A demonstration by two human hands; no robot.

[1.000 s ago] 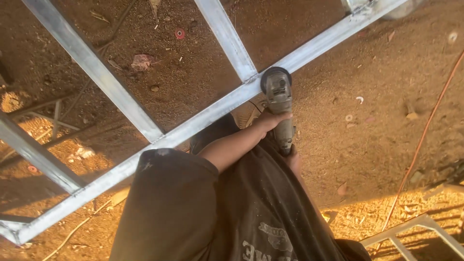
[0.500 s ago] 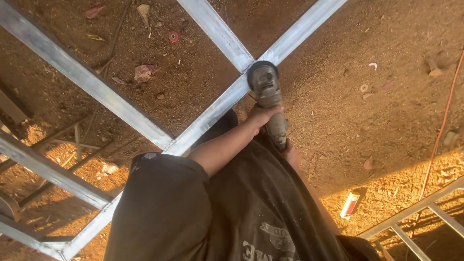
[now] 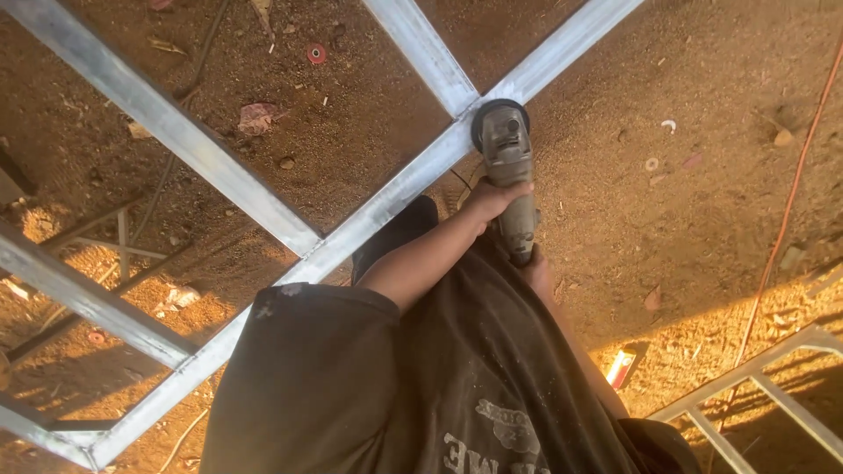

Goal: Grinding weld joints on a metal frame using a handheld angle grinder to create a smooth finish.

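Note:
A grey angle grinder (image 3: pixel 507 154) rests with its disc guard against a galvanised square-tube frame (image 3: pixel 378 206), right at the joint (image 3: pixel 470 110) where a cross tube meets the long diagonal tube. My left hand (image 3: pixel 490 200) is wrapped around the middle of the grinder's body, its bare forearm reaching out from my dark shirt sleeve. My right hand (image 3: pixel 536 274) holds the rear end of the grinder, mostly hidden behind the tool and my shirt. The disc itself is hidden under the guard.
The frame lies over bare brown soil, with more parallel tubes (image 3: pixel 167 132) to the left. An orange cable (image 3: pixel 790 202) runs down the right side. A second metal frame (image 3: pixel 746 382) sits at the bottom right, a small orange object (image 3: pixel 622 367) beside it. Worn discs (image 3: pixel 314 54) and dry leaves lie scattered about.
My view has drifted, so the frame and grinder sit slightly differently in the picture. The grinder stays at the same tube joint with both hands on it.

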